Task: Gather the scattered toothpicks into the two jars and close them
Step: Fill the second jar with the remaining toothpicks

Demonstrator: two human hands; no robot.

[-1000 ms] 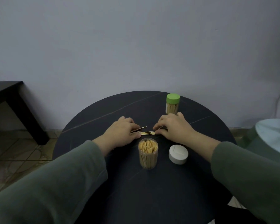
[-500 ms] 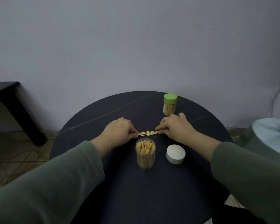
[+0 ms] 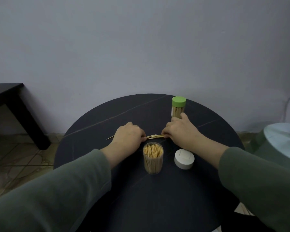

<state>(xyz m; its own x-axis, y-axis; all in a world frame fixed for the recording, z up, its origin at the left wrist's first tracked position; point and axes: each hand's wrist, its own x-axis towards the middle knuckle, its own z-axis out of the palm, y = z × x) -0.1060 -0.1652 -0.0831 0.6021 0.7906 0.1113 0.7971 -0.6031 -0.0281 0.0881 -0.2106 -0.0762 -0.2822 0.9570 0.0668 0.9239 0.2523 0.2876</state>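
Note:
An open clear jar (image 3: 153, 158) full of toothpicks stands at the middle of the round black table (image 3: 166, 198). Its white lid (image 3: 184, 158) lies to the right of it. A second jar with a green lid (image 3: 178, 107) stands closed at the back right. Just behind the open jar a small bundle of toothpicks (image 3: 154, 136) lies flat between my two hands. My left hand (image 3: 129, 138) pinches its left end and my right hand (image 3: 179, 131) pinches its right end. One stray toothpick (image 3: 110, 137) sticks out to the left of my left hand.
A dark side table (image 3: 8, 101) stands at the left by the wall. A pale green round bin with a whitish top (image 3: 281, 144) is at the right edge. A tiled floor lies below.
The loose toothpicks between my hands have been pushed together into one tighter bundle. My hands moved slightly closer to each other.

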